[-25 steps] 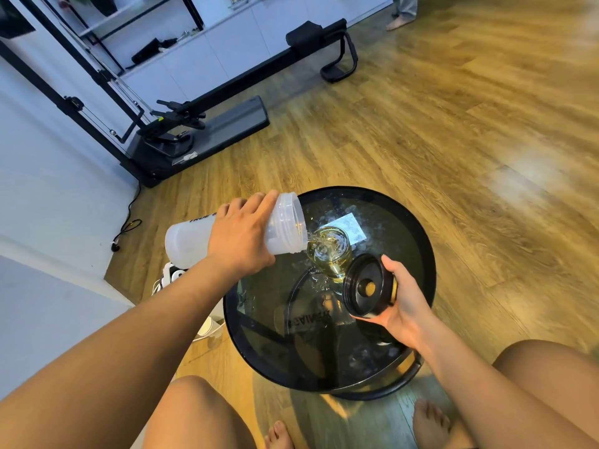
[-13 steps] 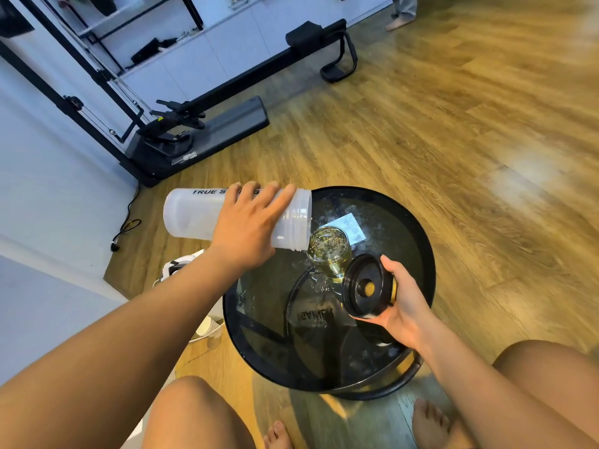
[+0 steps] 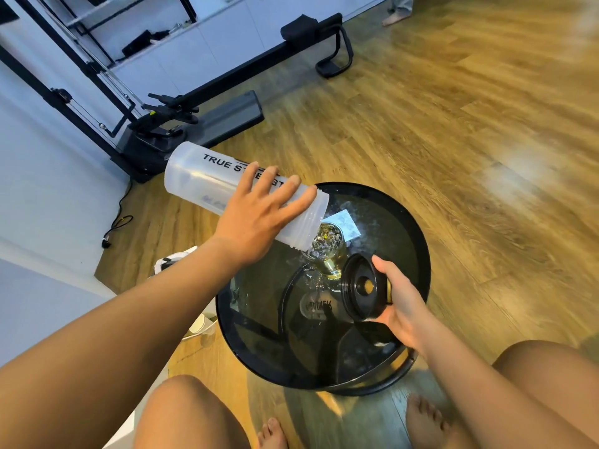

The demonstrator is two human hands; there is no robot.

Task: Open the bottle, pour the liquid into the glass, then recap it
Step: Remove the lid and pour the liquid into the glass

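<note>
My left hand (image 3: 259,215) grips a translucent white shaker bottle (image 3: 207,176) with black lettering, tipped mouth-down so its open rim hangs right over the glass (image 3: 329,251). The small clear glass stands on the round black glass table (image 3: 408,241) and holds yellowish liquid. My right hand (image 3: 400,306) holds the black screw cap (image 3: 361,288) just right of the glass, its threaded underside turned toward me. The bottle's mouth hides part of the glass rim.
A white paper card (image 3: 345,225) lies on the table behind the glass. Black gym equipment (image 3: 194,115) stands on the wooden floor at the back left, with a cable (image 3: 118,218) by the wall. My bare knees and feet are below the table. A person's foot (image 3: 393,17) shows far back.
My left hand has raised the bottle's base higher, tilting the bottle more steeply over the glass. The right hand and the cap have stayed where they were.
</note>
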